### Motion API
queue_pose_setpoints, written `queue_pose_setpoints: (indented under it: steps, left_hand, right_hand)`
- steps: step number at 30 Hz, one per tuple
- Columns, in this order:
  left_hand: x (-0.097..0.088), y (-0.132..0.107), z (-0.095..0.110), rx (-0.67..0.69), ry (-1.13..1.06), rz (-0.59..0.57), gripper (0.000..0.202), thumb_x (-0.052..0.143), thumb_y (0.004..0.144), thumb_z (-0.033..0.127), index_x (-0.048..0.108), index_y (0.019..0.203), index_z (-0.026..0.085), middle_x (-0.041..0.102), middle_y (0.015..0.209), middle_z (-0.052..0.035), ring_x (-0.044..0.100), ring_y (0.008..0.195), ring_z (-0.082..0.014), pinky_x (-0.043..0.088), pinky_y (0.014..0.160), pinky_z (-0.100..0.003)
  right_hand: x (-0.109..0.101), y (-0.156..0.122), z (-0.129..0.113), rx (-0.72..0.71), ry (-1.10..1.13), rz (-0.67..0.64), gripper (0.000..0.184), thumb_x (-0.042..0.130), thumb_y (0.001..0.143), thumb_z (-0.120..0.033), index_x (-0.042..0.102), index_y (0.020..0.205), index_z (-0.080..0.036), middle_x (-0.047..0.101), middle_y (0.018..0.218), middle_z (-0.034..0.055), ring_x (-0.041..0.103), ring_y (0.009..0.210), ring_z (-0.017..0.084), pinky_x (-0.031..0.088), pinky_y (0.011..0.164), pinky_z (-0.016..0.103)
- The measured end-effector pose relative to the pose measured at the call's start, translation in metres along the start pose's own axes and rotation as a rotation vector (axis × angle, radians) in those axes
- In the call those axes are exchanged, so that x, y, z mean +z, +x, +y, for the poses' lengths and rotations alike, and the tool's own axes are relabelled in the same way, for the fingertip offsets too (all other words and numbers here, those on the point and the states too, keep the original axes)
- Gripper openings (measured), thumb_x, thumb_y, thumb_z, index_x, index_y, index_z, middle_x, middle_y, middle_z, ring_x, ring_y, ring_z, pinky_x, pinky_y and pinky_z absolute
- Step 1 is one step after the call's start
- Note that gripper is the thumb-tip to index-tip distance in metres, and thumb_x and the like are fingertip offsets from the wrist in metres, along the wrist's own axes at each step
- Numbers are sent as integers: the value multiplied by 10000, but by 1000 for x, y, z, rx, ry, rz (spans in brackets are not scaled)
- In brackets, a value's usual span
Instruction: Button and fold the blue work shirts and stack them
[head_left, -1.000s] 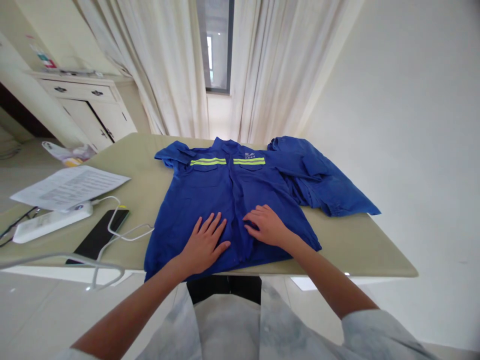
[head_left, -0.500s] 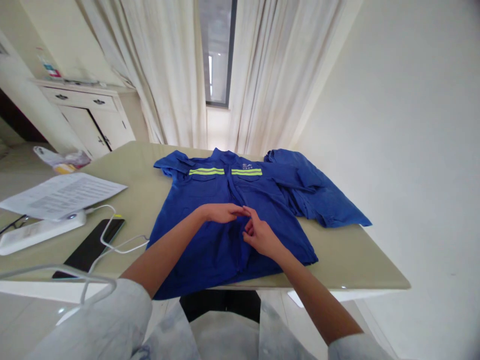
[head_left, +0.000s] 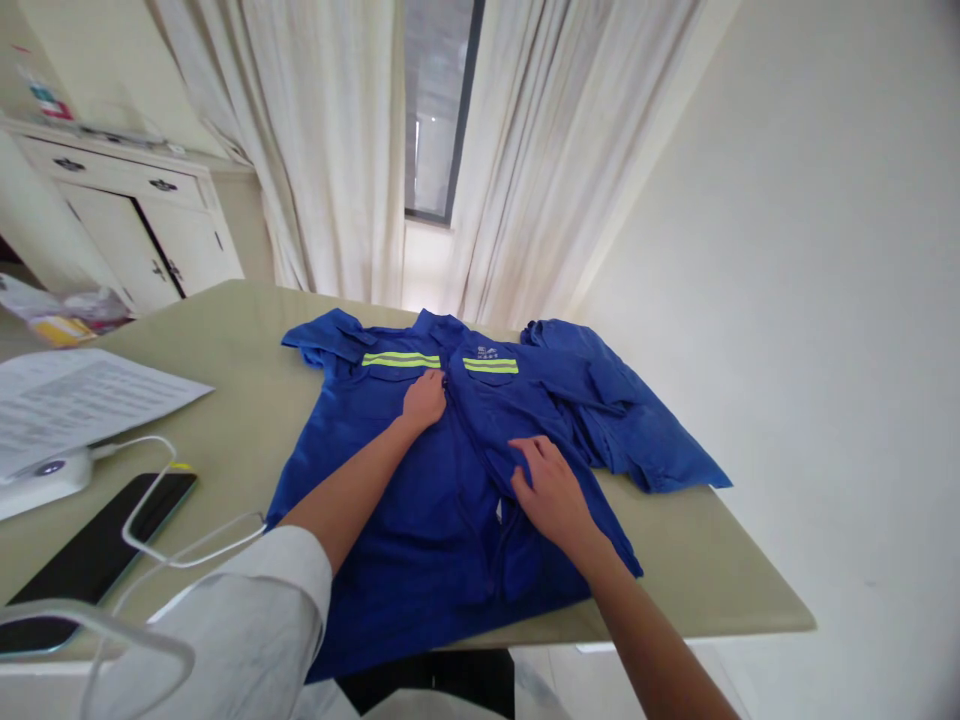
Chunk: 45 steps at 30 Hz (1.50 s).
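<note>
White wall (head_left: 810,300) fills the whole right side of the room, and pale curtains (head_left: 337,150) hang at the back, parted around a narrow window (head_left: 435,110). In front of me spreads an olive-green tabletop (head_left: 690,570), with a cream cabinet (head_left: 169,230) beyond its far left corner. A blue jacket (head_left: 390,490) lies front up in the middle of the tabletop, collar away from the person, its lower edge overhanging the near side at the left. More blue cloth (head_left: 667,430) is heaped at the jacket's right; from here I can't tell whether it is a separate garment. Over on the left are a printed paper (head_left: 82,400) and, nearer the person, a black phone (head_left: 105,550). The person's right hand (head_left: 553,490) is over the jacket's right-hand front panel, thumb apart from loosely extended fingers. Their left hand (head_left: 424,398) is higher up, fingers curled together at the front edge just below the chest stripe (head_left: 401,360); whether they pinch the cloth I can't tell. A white cable (head_left: 142,545) loops across the phone.
</note>
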<state>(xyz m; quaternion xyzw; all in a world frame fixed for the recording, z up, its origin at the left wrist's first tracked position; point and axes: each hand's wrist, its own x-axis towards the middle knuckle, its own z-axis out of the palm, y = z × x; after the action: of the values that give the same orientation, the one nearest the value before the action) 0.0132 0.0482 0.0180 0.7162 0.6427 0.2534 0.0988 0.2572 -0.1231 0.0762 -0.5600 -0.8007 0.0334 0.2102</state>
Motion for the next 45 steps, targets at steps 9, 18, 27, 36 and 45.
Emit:
queue_pose_setpoints:
  steps: [9,18,27,36,45]
  left_hand:
    - [10,5,-11,77,166,-17,410,461,1011,295,643,1373,236,651,1460,-109,549,1345,-306,425,1135,-479]
    - [13,41,-25,14,155,66,395,497,987,288,634,1351,218,641,1449,-130,546,1343,-311,428,1115,-473]
    - [22,43,-27,-24,113,67,533,490,959,266,551,1483,193,649,1478,-114,575,1370,-277,382,1197,-445]
    - [24,46,-33,113,160,-122,659,373,971,177,415,1623,263,503,1639,-70,428,1539,-221,214,1314,-508]
    - [21,51,-37,108,95,-172,663,377,955,139,516,1567,354,517,1628,11,435,1538,-198,229,1310,-503]
  right_hand:
    - [84,187,-15,2,-30,-315,369,498,1060,-257,590,1412,-192,631,1415,136,602,1310,221,464,1105,338]
    - [125,231,-5,40,-123,-209,433,480,1068,-348,541,1496,-324,632,1351,104,655,1200,245,531,958,332]
    - [144,247,7,82,-48,-161,361,409,1113,-477,671,1319,-338,641,1262,46,671,1066,196,525,858,298]
    - [138,246,20,-176,-196,-151,380,315,1141,-296,670,1266,-242,626,1275,78,624,1069,196,502,808,280]
    - [122,232,10,-264,-328,-203,320,372,1079,-129,649,1232,-180,621,1288,123,609,1117,215,510,818,276]
